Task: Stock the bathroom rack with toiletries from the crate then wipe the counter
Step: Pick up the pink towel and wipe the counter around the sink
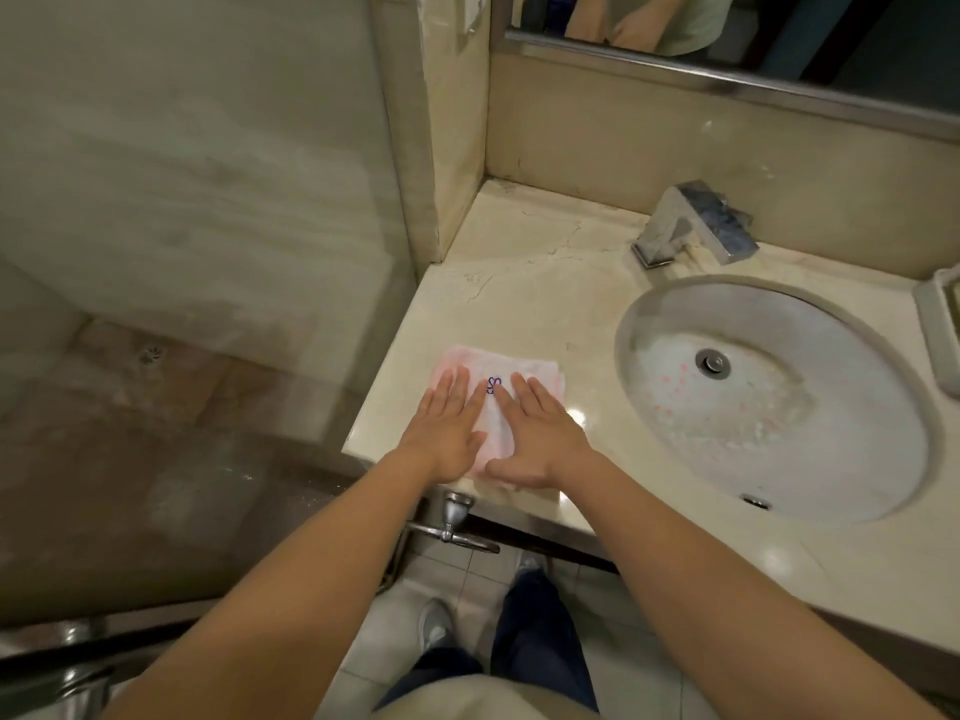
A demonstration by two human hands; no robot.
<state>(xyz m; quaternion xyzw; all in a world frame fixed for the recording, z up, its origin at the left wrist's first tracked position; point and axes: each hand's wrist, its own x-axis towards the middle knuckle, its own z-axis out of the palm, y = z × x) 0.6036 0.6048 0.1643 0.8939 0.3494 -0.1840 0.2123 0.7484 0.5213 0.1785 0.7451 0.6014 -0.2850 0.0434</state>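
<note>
As pink cloth [519,365] lies on counter [545,283], left hand [447,433], right hand [540,440] pressing flat, blue lettering [493,386] illegible.

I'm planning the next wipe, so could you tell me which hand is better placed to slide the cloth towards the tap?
Probably the right hand: it presses the cloth on the side nearer the tap; the left hand sits at the counter edge.

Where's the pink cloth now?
Head view: pink cloth on the counter left of the sink, at the front edge, under the left hand and right hand.
</note>
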